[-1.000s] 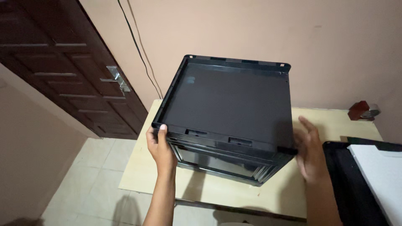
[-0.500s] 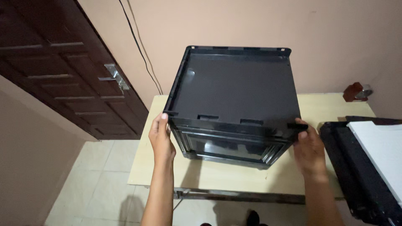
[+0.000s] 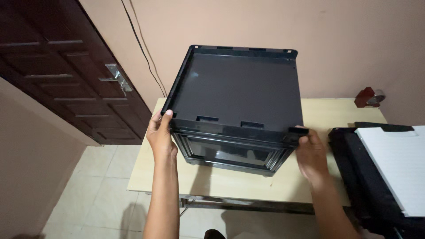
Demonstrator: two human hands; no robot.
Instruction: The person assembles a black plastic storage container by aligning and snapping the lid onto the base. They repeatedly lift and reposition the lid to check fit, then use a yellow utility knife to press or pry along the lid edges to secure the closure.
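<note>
A black plastic crate-like box [image 3: 239, 95] stands on a pale wooden table [image 3: 327, 113], its flat recessed top facing up and its ribbed front side toward me. My left hand [image 3: 160, 138] grips the box's near left corner, thumb on the top rim. My right hand [image 3: 311, 152] holds the near right corner, fingers against a small tab on the rim. Both forearms reach up from the bottom of the view.
A dark wooden door [image 3: 57, 66] with a metal latch [image 3: 116, 76] fills the left. A cable [image 3: 141, 48] runs down the pink wall. A red tape dispenser [image 3: 368, 97] sits at the table's far right. A black unit with a white sheet [image 3: 394, 163] lies right.
My right hand has moved in from the box's right side to its near right corner. The view has shifted so the box sits more centred and level.
</note>
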